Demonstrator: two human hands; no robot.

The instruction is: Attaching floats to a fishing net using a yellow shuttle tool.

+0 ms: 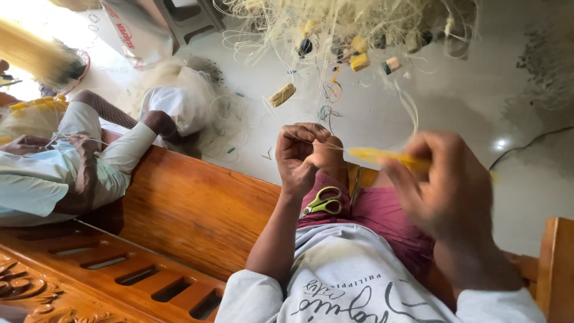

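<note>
The left hand (pixel 302 157) is held above the lap with its grip pressed together, the fingertips pinching a thin pale line (pixel 335 145) that is drawn taut toward the right. The right hand (pixel 445 185) is blurred, and its grip is closed around a yellow netting needle (pixel 388 158), whose tip is pointed toward the left hand and lies just beside the pinched line. The two hands are kept near each other, the needle being between them. Below the left grip, a pair of scissors with yellow-green handles (pixel 323 201) is laid on the maroon shorts (pixel 382 212), apart from both hands. Beyond the grips, on the pale floor (pixel 526 90), a tangled fishing net (pixel 335 24) is spread, with yellow and dark floats (pixel 360 61) caught in it, and one float (pixel 282 94) is seen lying loose nearer to the left hand. To the left of the left grip, a wooden bench (pixel 179 203) is occupied by a second person (pixel 72 161) in light clothing, whose hands are kept well apart from the wearer's own and are busy with more line. A white shirt is seen nearest the camera.
</note>
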